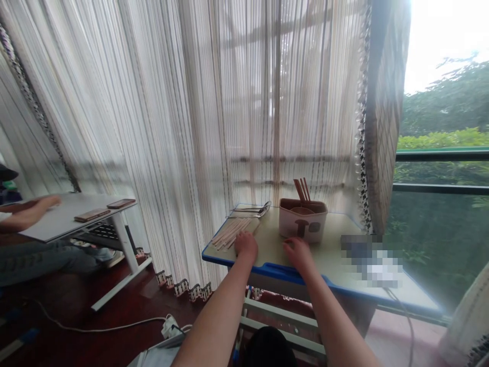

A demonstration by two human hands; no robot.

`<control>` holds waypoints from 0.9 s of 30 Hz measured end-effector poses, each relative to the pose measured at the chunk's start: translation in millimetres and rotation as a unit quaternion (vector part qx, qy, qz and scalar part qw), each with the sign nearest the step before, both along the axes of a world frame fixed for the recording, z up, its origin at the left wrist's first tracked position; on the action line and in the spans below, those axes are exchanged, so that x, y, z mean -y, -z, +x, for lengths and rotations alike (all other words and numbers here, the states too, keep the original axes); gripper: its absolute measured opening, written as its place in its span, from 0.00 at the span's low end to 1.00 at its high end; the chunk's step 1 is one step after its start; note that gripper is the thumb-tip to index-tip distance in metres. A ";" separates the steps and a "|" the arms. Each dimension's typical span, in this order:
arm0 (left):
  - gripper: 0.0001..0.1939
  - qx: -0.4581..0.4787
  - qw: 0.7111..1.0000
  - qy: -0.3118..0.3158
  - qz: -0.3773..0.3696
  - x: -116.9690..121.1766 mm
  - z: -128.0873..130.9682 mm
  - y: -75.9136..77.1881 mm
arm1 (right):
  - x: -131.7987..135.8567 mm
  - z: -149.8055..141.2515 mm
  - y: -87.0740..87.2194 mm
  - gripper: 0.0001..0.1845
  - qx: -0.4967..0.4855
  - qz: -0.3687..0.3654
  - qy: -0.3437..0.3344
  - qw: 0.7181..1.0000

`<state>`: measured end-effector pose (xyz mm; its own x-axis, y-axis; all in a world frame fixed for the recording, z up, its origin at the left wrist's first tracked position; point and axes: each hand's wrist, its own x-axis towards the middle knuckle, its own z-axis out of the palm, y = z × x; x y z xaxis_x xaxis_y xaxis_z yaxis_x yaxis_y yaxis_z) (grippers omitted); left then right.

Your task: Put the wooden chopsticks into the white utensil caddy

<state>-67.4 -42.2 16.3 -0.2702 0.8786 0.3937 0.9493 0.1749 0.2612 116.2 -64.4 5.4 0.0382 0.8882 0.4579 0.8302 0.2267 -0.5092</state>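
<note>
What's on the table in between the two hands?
Just bare tabletop, as the head view shows. The left hand is at the thin sticks; the right hand is in front of the mushroom box.

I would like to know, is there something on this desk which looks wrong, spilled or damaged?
Nothing visible looks spilled or damaged. The odd spot is a blocky, pixelated patch right of the container on the desk, hiding whatever lies there. The pale sticks lie loosely fanned by the left hand.
</note>
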 end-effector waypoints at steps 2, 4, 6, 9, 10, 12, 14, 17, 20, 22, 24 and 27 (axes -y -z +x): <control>0.19 -0.008 1.000 -0.008 0.012 2.3 3.0 -1.6 | -2.4 2.5 0.9 0.14 -0.026 -0.003 -0.005 1.000; 0.21 -0.024 0.999 -0.010 0.037 5.2 6.0 -3.8 | -3.7 3.5 1.1 0.14 -0.046 -0.002 -0.009 0.999; 0.20 -0.040 0.997 -0.002 0.059 7.4 7.9 -5.3 | -4.3 4.1 1.1 0.14 -0.065 0.002 -0.012 0.998; 0.19 -0.050 0.997 0.004 0.060 7.3 6.8 -3.9 | -4.1 5.9 1.7 0.15 -0.101 0.003 -0.013 0.995; 0.19 -0.049 0.997 0.002 0.055 6.2 5.7 -2.5 | -3.8 6.5 2.0 0.15 -0.111 0.003 -0.014 0.994; 0.18 -0.044 0.998 -0.001 0.047 3.2 3.3 0.8 | -3.2 7.7 2.8 0.15 -0.125 0.004 -0.017 0.992; 0.17 -0.034 0.998 -0.005 0.044 0.4 2.0 3.6 | -3.3 8.4 4.1 0.15 -0.132 0.009 -0.026 0.991; 0.16 -0.025 0.998 -0.020 0.058 -0.8 2.5 4.9 | -6.0 9.0 6.9 0.15 -0.146 0.013 -0.035 0.989; 0.17 -0.039 0.996 -0.017 0.078 2.0 3.2 3.5 | -11.1 9.5 10.3 0.15 -0.149 0.008 -0.025 0.988; 0.17 -0.050 0.994 -0.013 0.095 4.7 2.9 2.1 | -13.8 9.3 12.2 0.14 -0.134 0.005 -0.014 0.991; 0.16 -0.055 0.990 -0.019 0.124 7.2 2.1 0.9 | -14.6 8.8 13.3 0.14 -0.114 0.002 -0.008 0.993; 0.15 -0.058 0.980 -0.002 0.191 9.4 1.3 -0.2 | -13.0 8.2 13.0 0.16 -0.115 0.003 -0.009 0.993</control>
<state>-66.1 -51.7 16.5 -0.2074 0.6605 0.7216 0.9760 0.0896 0.1985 124.4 -51.4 -7.6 0.1270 0.8870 0.4440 0.6873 0.2441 -0.6841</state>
